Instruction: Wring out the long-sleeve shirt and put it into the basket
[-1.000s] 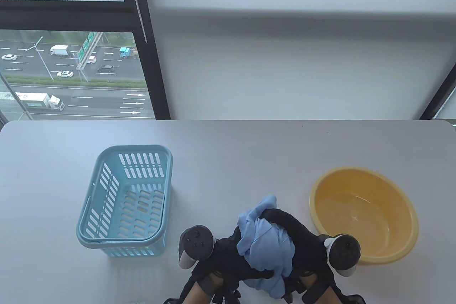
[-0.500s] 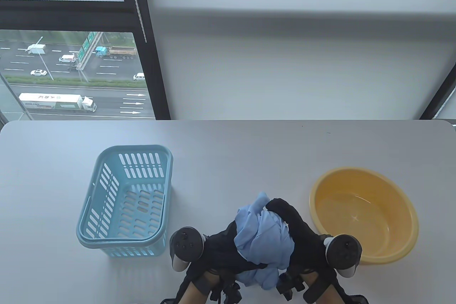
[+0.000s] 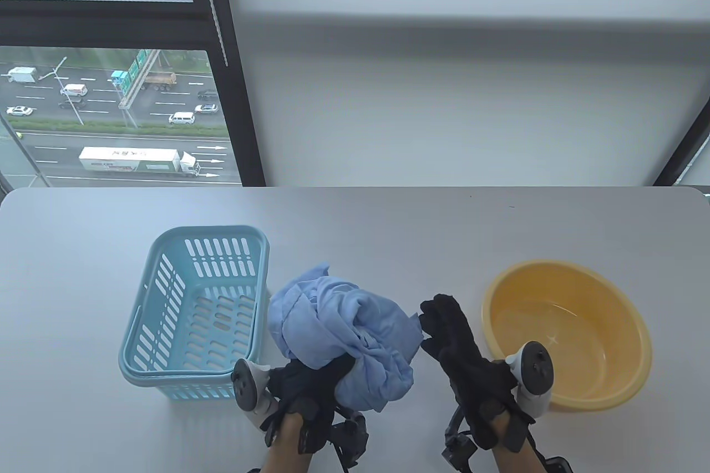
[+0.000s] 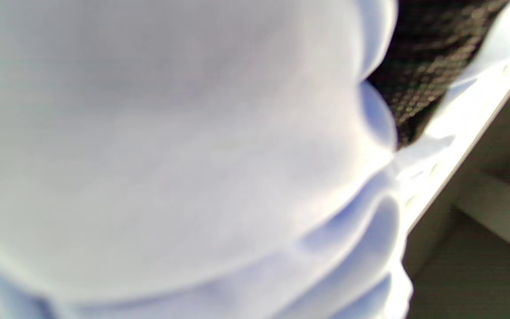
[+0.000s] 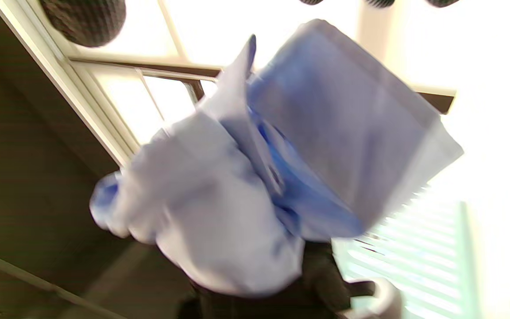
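Observation:
The light-blue long-sleeve shirt [image 3: 344, 329] is a crumpled bundle held above the table, just right of the basket [image 3: 166, 295]. My left hand [image 3: 319, 379] grips it from below, black fingers curled into the cloth. Apart from the bundle at its right edge, my right hand [image 3: 444, 323] is open with straight fingers and holds nothing. Blurred shirt fabric [image 4: 171, 155] fills the left wrist view. The right wrist view shows the shirt bundle [image 5: 259, 190] in the middle, with the slatted basket wall [image 5: 419, 266] behind it.
A yellow basin [image 3: 632, 329] with some water stands at the right, close to my right wrist. The pale-blue slatted basket has nothing in it. The grey table [image 3: 388, 229] runs back to a wall and a window.
My left hand has carried the shirt bundle left and upward, up to the basket's right side. My right hand has let go of the shirt and opened.

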The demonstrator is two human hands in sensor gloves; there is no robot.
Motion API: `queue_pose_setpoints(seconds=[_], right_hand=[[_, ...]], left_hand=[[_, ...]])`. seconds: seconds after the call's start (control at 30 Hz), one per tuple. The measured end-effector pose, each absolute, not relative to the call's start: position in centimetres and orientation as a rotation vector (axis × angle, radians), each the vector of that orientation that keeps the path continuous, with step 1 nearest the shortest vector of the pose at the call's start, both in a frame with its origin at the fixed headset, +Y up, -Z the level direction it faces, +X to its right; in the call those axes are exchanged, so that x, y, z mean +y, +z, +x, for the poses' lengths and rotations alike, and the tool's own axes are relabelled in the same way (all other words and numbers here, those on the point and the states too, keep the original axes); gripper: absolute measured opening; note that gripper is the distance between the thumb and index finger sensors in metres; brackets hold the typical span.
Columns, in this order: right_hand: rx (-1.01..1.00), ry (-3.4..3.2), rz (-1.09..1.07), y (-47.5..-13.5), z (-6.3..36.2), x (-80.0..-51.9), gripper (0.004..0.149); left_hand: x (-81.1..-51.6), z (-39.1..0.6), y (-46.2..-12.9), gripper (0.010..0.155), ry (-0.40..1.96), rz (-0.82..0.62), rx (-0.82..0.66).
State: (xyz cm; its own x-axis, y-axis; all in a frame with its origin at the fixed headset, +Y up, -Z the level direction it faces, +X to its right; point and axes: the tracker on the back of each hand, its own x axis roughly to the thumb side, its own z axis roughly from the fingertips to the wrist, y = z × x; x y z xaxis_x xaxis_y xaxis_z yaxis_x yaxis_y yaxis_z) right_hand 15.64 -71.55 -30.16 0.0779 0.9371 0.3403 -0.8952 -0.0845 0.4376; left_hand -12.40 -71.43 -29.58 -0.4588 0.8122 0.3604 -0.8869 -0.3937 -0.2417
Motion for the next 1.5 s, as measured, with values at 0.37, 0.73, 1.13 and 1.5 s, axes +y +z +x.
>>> queue_pose_setpoints(seconds=[0.37,0.73,1.13,1.5], right_hand=[[0.336,1.492,0.716,-29.8,12.0,-73.3,0.122],[0.216,1.524,0.575,-30.3,13.5,-72.9,0.078],[-0.210,1.842,0.473,-30.4,17.1,-70.7,0.069],[-0.049,2.048,0.636,-30.9,16.5,-71.3,0.064]], left_hand=[[-73.8,-9.1,-28.9,0.098,1.767,0.173,-0.345],[-74.1,-8.7,-29.5,0.101,1.777,0.057,-0.464],[-70.5,-12.4,-28.5,0.123,1.382,0.503,-0.416],[-70.9,-10.9,-28.8,0.094,0.913,0.460,-0.551]])
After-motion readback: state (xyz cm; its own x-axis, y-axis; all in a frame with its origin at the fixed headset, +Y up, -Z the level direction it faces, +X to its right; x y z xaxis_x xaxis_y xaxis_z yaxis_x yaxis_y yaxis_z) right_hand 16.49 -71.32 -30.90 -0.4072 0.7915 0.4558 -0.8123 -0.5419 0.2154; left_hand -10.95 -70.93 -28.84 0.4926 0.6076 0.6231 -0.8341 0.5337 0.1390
